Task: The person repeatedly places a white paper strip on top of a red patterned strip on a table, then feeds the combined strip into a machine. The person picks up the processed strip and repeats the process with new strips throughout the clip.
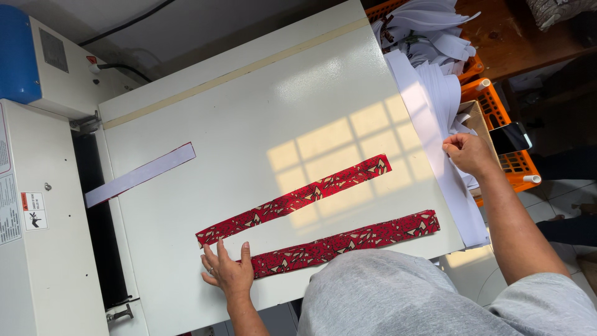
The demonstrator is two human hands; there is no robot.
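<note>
Two long red patterned fabric strips lie slantwise on the white machine table (249, 106): the upper strip (298, 198) and the lower strip (348, 241). My left hand (227, 270) rests flat with fingers spread on the left end of the lower strip, just under the upper strip's left end. My right hand (467, 154) is at the table's right edge, fingers closed on a white strip from the white stack (435, 106).
A white strip (140, 175) lies at the table's left, running into the dark slot of the white machine (43, 249). Orange baskets (504, 118) with white pieces stand at the right. A phone (510, 137) rests on one basket.
</note>
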